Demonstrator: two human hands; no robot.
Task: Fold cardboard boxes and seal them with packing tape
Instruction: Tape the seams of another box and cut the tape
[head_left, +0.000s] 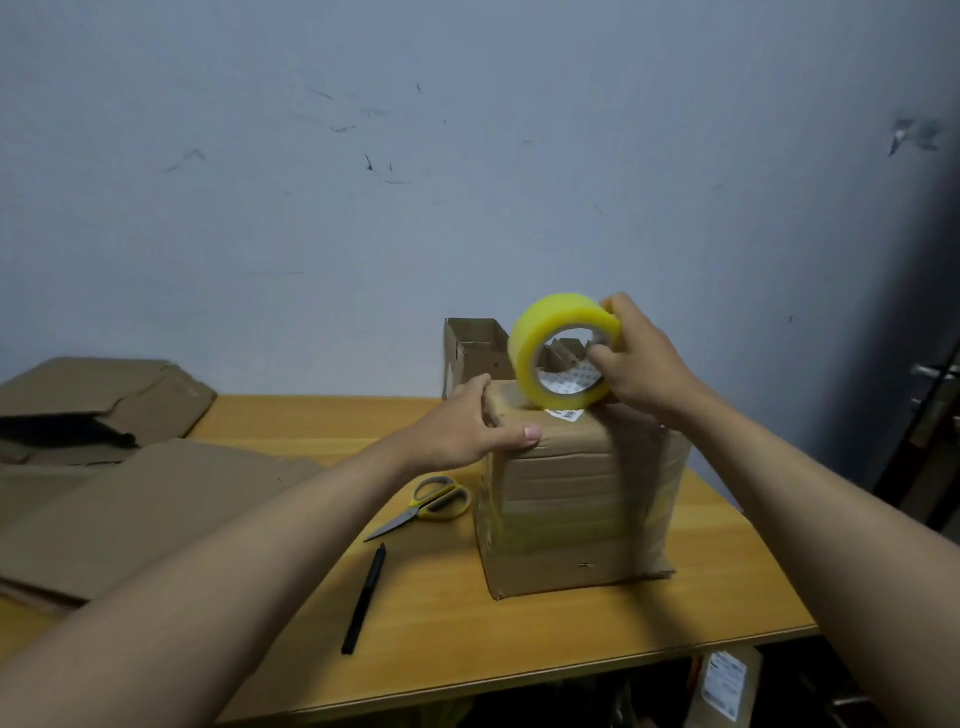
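**Tape roll poised on the box top**

From the head view, we see the cardboard box standing on the table, right of centre. Our right hand grips the tape roll, fingers through its core, the roll upright and touching the box top. Our left hand presses the near-left top edge, thumb flat. We judge the tape runs toward us next.
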